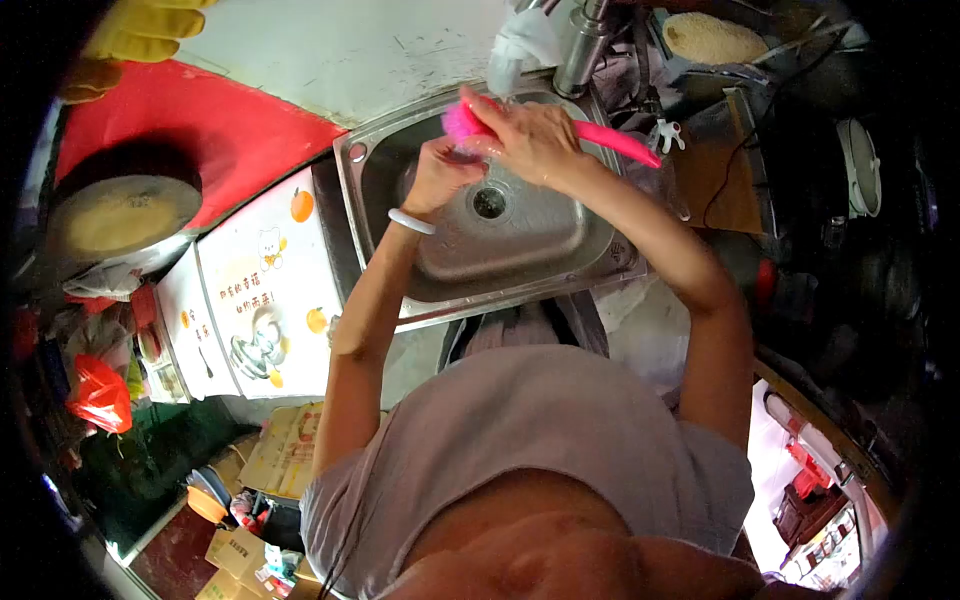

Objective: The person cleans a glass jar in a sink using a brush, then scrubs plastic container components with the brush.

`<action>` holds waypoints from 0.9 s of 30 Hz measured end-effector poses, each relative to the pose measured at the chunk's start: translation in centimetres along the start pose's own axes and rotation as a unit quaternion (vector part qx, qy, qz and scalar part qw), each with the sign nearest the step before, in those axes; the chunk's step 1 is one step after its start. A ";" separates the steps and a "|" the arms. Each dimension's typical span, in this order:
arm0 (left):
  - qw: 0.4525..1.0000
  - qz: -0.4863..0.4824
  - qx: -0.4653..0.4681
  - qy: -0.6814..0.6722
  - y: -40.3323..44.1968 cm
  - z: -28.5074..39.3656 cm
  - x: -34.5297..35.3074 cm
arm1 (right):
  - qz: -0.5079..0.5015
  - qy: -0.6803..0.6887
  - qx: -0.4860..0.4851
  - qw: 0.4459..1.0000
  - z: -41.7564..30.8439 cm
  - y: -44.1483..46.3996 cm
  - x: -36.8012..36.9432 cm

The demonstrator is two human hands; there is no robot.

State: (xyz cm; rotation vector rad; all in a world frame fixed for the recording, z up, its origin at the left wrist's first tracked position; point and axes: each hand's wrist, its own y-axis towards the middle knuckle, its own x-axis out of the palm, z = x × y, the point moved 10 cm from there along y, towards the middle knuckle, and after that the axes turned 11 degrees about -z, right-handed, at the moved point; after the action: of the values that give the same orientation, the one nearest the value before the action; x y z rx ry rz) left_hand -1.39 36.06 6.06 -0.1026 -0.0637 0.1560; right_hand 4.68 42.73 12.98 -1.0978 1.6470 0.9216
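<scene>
Over the sink [540, 245], my right hand [538, 140] is wrapped round a bright pink brush [622, 143], its handle pointing right and its bristles to the left. My left hand [440, 175], a white bangle on its wrist, is beside the bristles with fingers curled together. Whatever those fingers pinch, if anything, cannot be made out. Below both hands lies the round drain [489, 203]. Just behind them rises a metal faucet [585, 50], next to a spout wrapped in white material [522, 45].
To the left is a white printed cover [270, 290] with orange pictures. Beyond it sits a round pan [125, 215] near a red surface [200, 120]. Yellow gloves [145, 35] hang at upper left. A loofah [712, 38] lies at upper right. Cardboard boxes [285, 450] stand lower left.
</scene>
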 end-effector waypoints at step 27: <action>0.999 0.018 0.031 0.013 0.5 0.7 -0.1 | 0.036 -0.018 -0.035 0.999 -0.7 0.1 -1.4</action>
State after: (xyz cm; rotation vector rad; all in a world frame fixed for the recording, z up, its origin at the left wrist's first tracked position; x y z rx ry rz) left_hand -1.63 36.62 6.69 -0.0446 -0.0303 0.1926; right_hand 4.60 42.48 14.49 -1.0692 1.6436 1.0475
